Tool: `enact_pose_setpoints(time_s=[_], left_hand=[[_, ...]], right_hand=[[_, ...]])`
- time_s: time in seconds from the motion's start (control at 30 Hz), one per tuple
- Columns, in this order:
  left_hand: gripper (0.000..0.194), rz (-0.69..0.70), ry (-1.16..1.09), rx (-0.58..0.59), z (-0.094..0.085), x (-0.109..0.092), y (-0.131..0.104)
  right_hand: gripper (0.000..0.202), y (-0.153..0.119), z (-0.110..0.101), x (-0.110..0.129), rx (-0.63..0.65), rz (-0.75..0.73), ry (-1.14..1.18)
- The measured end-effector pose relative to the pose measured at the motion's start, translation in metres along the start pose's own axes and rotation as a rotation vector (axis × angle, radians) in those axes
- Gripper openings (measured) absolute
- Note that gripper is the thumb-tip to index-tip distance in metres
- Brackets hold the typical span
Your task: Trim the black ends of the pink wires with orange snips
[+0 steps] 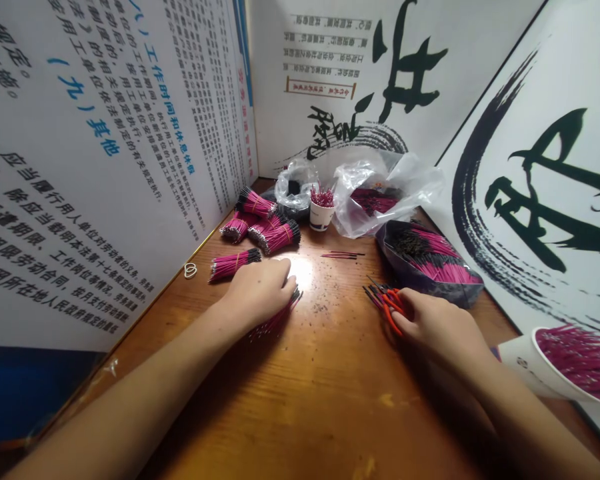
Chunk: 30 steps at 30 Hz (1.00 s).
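My left hand [260,291] is curled closed over some thin pink wires [279,319] with black tips, low at the tabletop; its fingertips are mostly hidden. My right hand [437,327] is closed on red-handled pliers [394,311], whose dark jaws point away to the left. Black-ended wires [371,297] lie by the pliers; whether the hand grips them too is unclear. Just beyond my left hand lies a banded bundle of pink wires [234,265]. More banded bundles [279,235] are piled behind it.
A paper cup of wires [321,215] stands at the back, beside a clear plastic bag [353,217]. A dark bag of wires [430,257] lies right; a larger cup [540,360] leans near my right forearm. Loose wires [341,255] and dark specks dot the wooden table [290,413]. Printed panels surround it.
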<state>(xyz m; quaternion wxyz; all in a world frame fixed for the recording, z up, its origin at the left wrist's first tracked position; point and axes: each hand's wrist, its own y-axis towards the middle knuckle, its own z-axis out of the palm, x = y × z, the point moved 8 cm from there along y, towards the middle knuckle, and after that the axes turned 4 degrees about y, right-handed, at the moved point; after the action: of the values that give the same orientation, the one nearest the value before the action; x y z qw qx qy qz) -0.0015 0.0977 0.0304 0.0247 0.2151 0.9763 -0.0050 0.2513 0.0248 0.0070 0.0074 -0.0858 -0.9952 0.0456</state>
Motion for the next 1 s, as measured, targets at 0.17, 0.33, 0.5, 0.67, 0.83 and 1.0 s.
enact_pose_setpoints(time_s=[0.17,0.33,0.5,0.67,0.83,1.0], left_hand=[[0.029,0.053,-0.028,-0.047,-0.002,-0.007,-0.001],[0.029,0.095,-0.013,-0.083,0.001,-0.011,-0.001],[0.028,0.110,-0.008,-0.098,0.002,-0.012,-0.002],[0.028,0.125,-0.009,-0.105,0.004,-0.015,-0.003],[0.028,0.133,-0.028,-0.106,0.003,-0.015,-0.004],[0.023,0.230,-0.214,-0.109,-0.006,-0.029,-0.008]], right_hand=[[0.021,0.001,0.003,0.009,-0.049,-0.065,0.091],[0.020,0.002,0.008,0.008,-0.009,-0.077,0.117],[0.021,0.002,0.008,0.005,-0.016,-0.043,0.116],[0.022,0.002,0.011,0.005,-0.020,-0.013,0.118],[0.022,0.001,0.008,0.009,-0.037,-0.005,0.116],[0.019,-0.004,-0.004,0.008,-0.143,-0.030,0.247]])
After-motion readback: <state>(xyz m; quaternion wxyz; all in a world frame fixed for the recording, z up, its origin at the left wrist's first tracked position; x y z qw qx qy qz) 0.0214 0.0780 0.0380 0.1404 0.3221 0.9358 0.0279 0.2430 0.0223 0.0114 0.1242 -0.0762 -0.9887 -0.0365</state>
